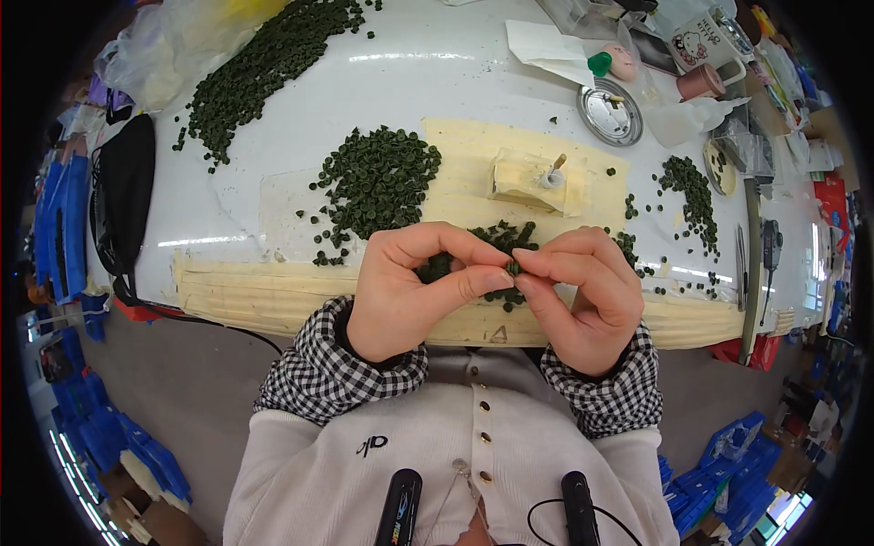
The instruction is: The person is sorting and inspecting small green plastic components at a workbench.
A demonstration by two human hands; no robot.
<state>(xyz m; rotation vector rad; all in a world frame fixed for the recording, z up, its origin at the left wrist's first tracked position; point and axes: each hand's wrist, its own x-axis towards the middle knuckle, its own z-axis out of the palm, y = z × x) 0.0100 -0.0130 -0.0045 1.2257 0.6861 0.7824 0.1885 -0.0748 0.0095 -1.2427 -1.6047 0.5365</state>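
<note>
My left hand and my right hand meet over the near edge of the table, fingertips pinched together. Between them is a small dark green round part, mostly covered by the fingers. I cannot make out whether it is one piece or two joined. Just beyond and under my fingers lies a small pile of similar green parts. A larger heap of green cap-like pieces sits to the left of it.
A taped block with a small upright peg stands behind my hands. More green pieces spread at the far left, others at right. A round metal tin, a white squeeze bottle and tweezers lie on the right.
</note>
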